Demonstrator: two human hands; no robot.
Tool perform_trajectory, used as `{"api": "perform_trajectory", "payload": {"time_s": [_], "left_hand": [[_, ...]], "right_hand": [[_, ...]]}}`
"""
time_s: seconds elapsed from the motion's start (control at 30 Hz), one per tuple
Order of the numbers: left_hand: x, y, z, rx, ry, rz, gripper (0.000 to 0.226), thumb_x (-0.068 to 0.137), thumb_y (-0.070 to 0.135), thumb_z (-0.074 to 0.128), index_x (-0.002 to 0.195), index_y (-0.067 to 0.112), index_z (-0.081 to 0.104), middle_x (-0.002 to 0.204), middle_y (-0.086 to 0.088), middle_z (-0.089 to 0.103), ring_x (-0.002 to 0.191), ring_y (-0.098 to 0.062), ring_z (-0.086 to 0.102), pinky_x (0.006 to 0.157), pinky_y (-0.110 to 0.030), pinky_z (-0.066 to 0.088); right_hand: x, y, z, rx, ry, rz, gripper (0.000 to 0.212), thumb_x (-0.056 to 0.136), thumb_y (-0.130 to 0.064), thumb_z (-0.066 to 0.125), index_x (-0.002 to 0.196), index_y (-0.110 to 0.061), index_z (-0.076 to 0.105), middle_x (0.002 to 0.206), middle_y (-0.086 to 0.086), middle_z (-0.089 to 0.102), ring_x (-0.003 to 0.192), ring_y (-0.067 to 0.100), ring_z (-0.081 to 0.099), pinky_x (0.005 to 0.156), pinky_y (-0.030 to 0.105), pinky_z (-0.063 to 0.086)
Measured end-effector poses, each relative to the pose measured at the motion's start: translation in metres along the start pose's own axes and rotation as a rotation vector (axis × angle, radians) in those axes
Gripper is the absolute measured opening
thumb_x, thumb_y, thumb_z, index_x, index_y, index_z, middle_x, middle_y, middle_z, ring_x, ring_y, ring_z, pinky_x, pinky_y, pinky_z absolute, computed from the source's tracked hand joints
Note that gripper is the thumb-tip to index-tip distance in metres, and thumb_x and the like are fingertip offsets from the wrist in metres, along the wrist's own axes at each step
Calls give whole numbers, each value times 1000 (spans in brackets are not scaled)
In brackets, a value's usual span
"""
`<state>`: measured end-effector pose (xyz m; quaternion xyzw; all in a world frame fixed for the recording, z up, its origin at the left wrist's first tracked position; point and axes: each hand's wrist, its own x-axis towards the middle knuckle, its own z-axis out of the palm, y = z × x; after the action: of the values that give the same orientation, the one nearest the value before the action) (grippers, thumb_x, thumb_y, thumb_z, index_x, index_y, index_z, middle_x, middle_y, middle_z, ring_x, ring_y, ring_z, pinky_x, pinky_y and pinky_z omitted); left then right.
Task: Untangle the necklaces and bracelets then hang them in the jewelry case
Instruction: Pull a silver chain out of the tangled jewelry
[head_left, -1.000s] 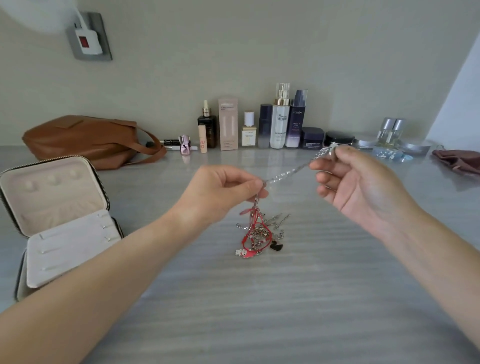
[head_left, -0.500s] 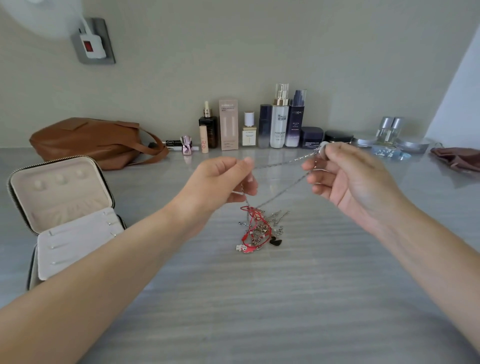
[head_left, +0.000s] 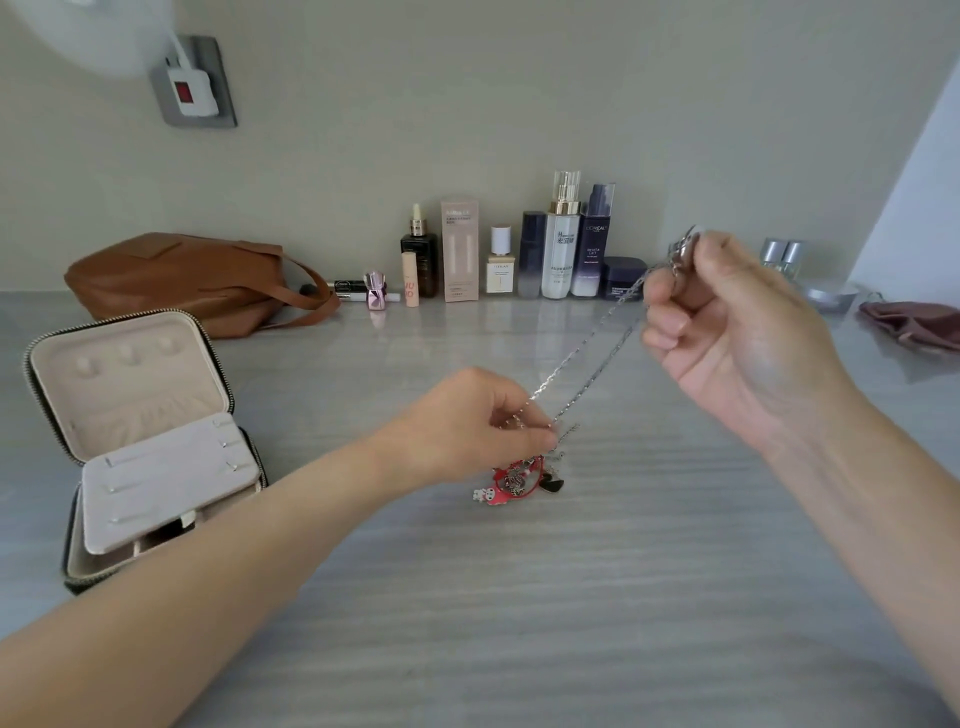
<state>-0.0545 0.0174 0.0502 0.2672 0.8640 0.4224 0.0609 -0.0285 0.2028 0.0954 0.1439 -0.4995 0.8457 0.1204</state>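
Right hand (head_left: 737, 338), fingers curled shut, pinches one end of a thin silver chain (head_left: 587, 364) raised at right; two taut strands slope down-left to the left hand (head_left: 467, 426), pinched closed on them low at centre. Knotted bundle (head_left: 522, 478) of red cord, metal charms and a black heart lies on the streaked grey tabletop (head_left: 571, 597) just near of that hand. Zip-edged jewelry case (head_left: 140, 431) with beige padded lining sits open at left, well apart.

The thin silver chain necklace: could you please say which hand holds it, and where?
Right hand holds its upper end; left hand pinches its lower end.
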Motion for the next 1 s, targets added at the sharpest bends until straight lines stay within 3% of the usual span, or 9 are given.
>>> {"api": "perform_trajectory", "payload": {"time_s": [0.07,0.2,0.27,0.33,0.4,0.47,0.63,0.87,1.0], "left_hand": [[0,-2,1,39,-37,-20,11,76,28,71,73,17,71,60,9,66,51,0,51,55,-18,46],[1,-2,-2,-4,-72,-76,16,74,32,71,72,16,72,57,5,60,55,-5,47,59,-18,40],[1,1,-7,-64,-50,-84,20,75,35,69,75,15,73,52,9,59,55,-2,49,59,-11,40],[2,3,-13,-154,-37,-84,22,70,41,68,74,20,75,63,10,68,60,1,53,63,-9,44],[2,5,-18,-251,-44,-80,26,61,49,63,68,26,75,76,3,69,61,-3,51,67,-15,47],[1,9,-21,-381,-56,-68,28,62,47,60,66,23,75,67,-3,54,57,-8,43,62,-18,43],[3,12,-31,-545,-40,-49,29,67,41,59,62,15,72,50,7,31,49,-10,30,55,-20,35],[6,4,-27,-610,-26,-58,22,70,33,60,71,14,71,61,3,41,45,-6,34,51,-19,45],[8,-3,-22,-583,-13,-85,13,75,22,61,77,12,68,57,4,46,49,-5,40,53,-16,47]], "right_hand": [[-1,-3,1,0,-25,-39,31,87,-22,45,58,-22,57,55,1,66,42,9,45,44,18,34],[3,-8,-8,0,-2,-108,21,85,-26,46,65,-22,54,62,-1,70,45,7,44,45,17,32],[7,-11,-16,2,38,-126,30,88,-26,44,61,-24,57,64,-5,70,49,7,44,47,17,31],[11,-15,-22,-8,87,-139,34,92,-24,40,62,-25,56,65,-7,70,52,6,46,50,18,32],[14,-17,-28,-28,128,-150,26,93,-24,39,69,-26,51,67,-8,71,55,6,48,52,19,31],[16,-19,-33,-42,157,-155,23,93,-24,40,72,-25,49,69,-8,72,56,6,48,51,19,30],[18,-22,-38,-49,192,-156,22,93,-24,39,72,-26,48,71,-8,72,57,6,46,51,19,28],[16,-19,-30,-125,141,-120,19,92,-25,41,74,-24,48,74,-6,74,55,4,49,49,18,29],[18,-16,-15,-244,87,-59,24,91,-20,44,69,-22,53,69,-3,74,54,4,52,50,19,31]]}}
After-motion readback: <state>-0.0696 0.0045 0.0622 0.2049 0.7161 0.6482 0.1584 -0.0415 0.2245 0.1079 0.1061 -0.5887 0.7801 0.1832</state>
